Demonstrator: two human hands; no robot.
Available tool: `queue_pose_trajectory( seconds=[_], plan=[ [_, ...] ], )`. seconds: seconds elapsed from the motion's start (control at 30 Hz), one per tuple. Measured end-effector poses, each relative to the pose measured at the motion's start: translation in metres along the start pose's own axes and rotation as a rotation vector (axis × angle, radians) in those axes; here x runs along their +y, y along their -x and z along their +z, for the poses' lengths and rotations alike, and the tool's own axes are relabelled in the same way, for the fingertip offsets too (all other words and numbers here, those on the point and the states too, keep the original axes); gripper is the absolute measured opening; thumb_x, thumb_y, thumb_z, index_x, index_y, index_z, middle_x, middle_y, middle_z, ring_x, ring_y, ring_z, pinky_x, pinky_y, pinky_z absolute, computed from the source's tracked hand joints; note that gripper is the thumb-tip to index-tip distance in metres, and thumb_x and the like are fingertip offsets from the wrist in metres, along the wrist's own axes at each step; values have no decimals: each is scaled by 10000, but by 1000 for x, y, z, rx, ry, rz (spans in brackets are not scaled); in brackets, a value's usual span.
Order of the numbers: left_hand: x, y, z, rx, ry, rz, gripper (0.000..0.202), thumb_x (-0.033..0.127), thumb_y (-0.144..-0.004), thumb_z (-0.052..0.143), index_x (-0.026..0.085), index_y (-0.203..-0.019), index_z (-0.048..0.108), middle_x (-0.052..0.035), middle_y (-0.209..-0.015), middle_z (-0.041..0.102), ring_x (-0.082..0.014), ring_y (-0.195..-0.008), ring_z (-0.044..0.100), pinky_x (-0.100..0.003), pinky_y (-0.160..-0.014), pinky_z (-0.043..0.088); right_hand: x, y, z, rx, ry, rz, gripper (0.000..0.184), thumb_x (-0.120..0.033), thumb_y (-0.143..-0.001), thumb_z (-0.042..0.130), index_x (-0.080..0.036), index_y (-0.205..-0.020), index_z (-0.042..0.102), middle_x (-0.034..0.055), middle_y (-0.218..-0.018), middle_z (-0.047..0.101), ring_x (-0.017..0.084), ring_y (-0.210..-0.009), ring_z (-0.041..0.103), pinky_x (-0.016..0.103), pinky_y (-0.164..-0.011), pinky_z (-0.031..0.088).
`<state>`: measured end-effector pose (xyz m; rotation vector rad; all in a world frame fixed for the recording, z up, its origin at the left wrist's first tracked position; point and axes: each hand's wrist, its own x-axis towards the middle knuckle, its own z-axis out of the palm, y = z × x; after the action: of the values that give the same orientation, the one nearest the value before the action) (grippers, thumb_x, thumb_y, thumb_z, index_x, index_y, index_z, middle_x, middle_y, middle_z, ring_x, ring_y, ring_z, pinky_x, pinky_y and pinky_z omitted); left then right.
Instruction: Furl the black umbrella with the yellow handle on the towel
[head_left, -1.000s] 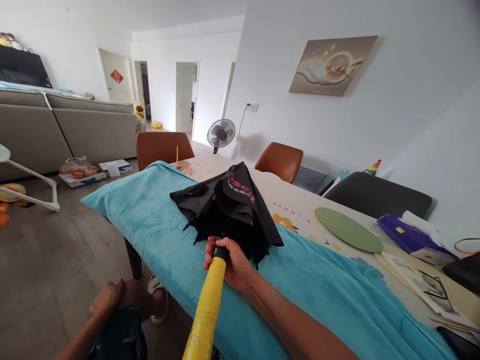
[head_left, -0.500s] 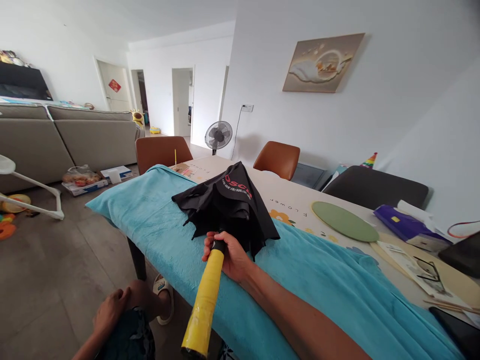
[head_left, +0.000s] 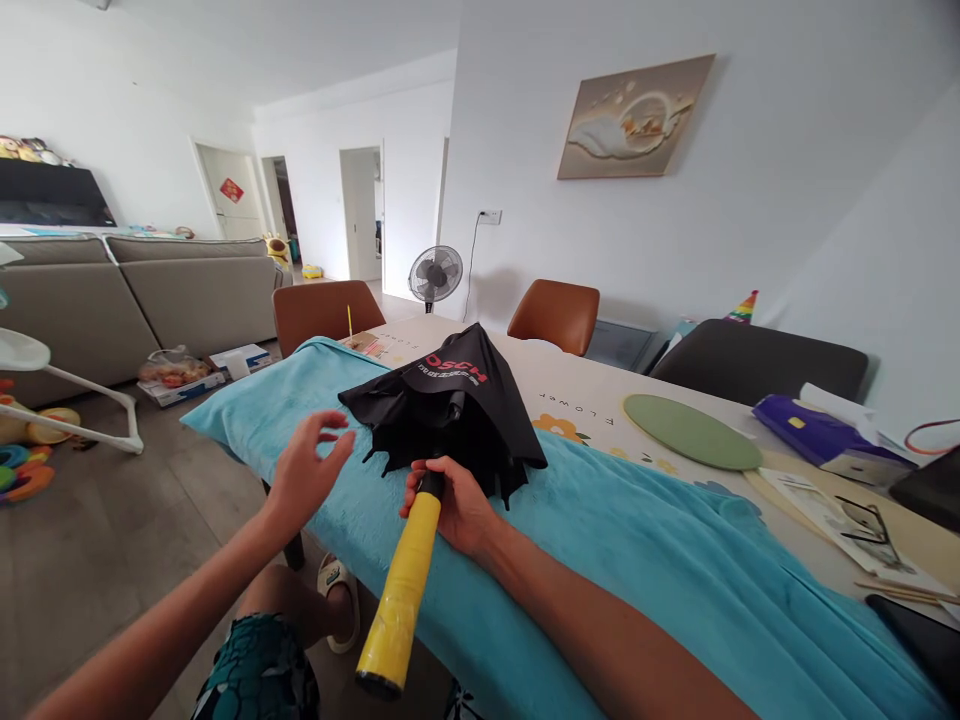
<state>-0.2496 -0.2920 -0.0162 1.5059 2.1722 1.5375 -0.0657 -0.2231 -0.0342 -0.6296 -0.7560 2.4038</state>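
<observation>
A black umbrella (head_left: 480, 400), loosely folded with its canopy partly spread, lies on a turquoise blanket (head_left: 645, 540). Its yellow-wrapped handle (head_left: 405, 590) points toward me, past the table's near edge. My right hand (head_left: 457, 505) is closed round the black neck just above the yellow wrap. To the left of the canopy, my left hand (head_left: 311, 470) is raised over the blanket's edge with its fingers apart and nothing in them. It does not appear to touch the umbrella. Red and white lettering shows on the canopy's top.
On the table (head_left: 585, 385) lie a green oval mat (head_left: 690, 430), a purple pack (head_left: 825, 435), eyeglasses (head_left: 866, 525) and a dark phone (head_left: 919, 640). Brown chairs (head_left: 555, 315) and a fan (head_left: 436, 275) stand beyond. A white frame (head_left: 112, 405) and toys are on the floor at left.
My left hand has risen from my knee toward the umbrella's left side, its fingers parted. My right hand keeps its hold on the neck, and the canopy has turned slightly.
</observation>
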Motion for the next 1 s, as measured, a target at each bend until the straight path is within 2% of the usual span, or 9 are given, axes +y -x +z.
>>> queue_pose_trajectory(
  seconds=[0.17,0.37,0.43,0.53,0.63,0.7,0.77,0.87,1.0],
  plan=[
    [42,-43,38,-167,-60,317,476,339,-744,575,177,-1182,481,-99,-1138,522,-235,-1092,463,-386,-916,373,1,1,-1,-34,7,-8,130,-243,-747,487,-126,-752,541,41,-641,584,164,-551,574,357,-594,499],
    [102,-40,66,-320,-352,619,636,383,-661,639,250,-1238,408,-53,-1293,433,-255,-1208,353,-423,-1025,256,3,-2,-6,-82,14,-18,109,-232,-735,482,-133,-749,524,43,-640,588,177,-567,584,365,-602,497],
    [104,-41,71,-301,-435,621,637,312,-677,606,239,-1264,368,-60,-1311,411,-248,-1225,335,-403,-1023,264,3,-2,-6,-84,13,-19,101,-233,-730,489,-137,-745,516,39,-641,587,179,-564,588,368,-607,497],
    [86,-47,76,-208,-523,511,616,262,-719,530,205,-1294,316,-85,-1339,378,-249,-1242,322,-381,-1003,290,3,-2,-6,-80,5,-4,102,-241,-721,508,-140,-738,509,35,-638,586,174,-551,586,367,-612,497],
    [64,-55,75,-198,-608,292,634,343,-731,519,119,-1284,307,-154,-1288,426,-295,-1197,384,-407,-958,325,3,-2,-6,-79,-6,11,95,-235,-718,509,-142,-737,510,33,-626,587,165,-535,577,362,-603,496],
    [60,-60,73,-217,-654,218,687,402,-711,539,83,-1274,309,-186,-1246,458,-316,-1170,415,-421,-932,339,3,-3,-6,-70,-3,12,90,-230,-720,501,-141,-729,510,34,-618,589,168,-532,576,360,-589,494],
    [68,-60,71,-243,-655,313,760,448,-683,567,96,-1296,289,-184,-1293,425,-312,-1207,381,-423,-957,315,4,-4,-6,-65,5,5,90,-229,-719,499,-140,-724,511,35,-616,591,172,-538,580,356,-583,493],
    [92,-54,74,-366,-585,598,788,495,-674,574,175,-1332,279,-117,-1384,360,-266,-1263,322,-402,-1011,260,4,-5,-7,-78,14,-17,91,-227,-711,510,-137,-729,516,35,-622,594,175,-548,586,356,-590,493],
    [124,-44,85,-458,-605,735,448,364,-750,516,207,-1169,506,-63,-1227,539,-238,-1124,477,-416,-968,280,5,-4,-8,-82,25,-36,85,-218,-712,507,-134,-710,520,33,-625,591,174,-546,585,356,-587,492]
  ],
)
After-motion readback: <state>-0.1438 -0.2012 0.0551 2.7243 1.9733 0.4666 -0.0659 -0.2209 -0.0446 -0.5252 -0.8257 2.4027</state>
